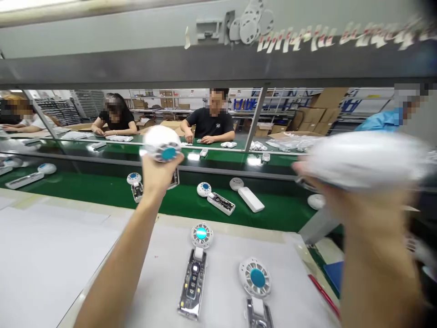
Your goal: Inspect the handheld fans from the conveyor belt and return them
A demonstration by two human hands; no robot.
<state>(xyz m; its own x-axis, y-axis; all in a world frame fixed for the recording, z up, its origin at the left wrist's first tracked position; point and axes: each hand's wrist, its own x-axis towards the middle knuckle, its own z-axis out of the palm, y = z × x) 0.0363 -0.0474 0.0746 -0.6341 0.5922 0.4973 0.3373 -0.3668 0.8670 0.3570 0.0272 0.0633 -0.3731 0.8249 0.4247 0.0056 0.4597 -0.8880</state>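
Observation:
My left hand (155,175) is raised over the green belt, its fingers closed around a handheld fan (162,141). That fan has a round white head with a blue centre, and part of its handle shows beside my wrist. My right hand (355,196), smeared by motion, is up at the right under a white rounded object (368,159) too blurred to name. On the white work surface lie an opened fan with a lit blue hub (201,233) and bare circuit board (193,282), and a second opened fan (256,278), cut off by the lower edge.
The green conveyor belt (102,187) carries several fans, among them an opened one (218,202) and one with a closed white handle (251,199). A red pen (324,296) lies at the right edge. Co-workers sit across the line below an overhead panel (119,68).

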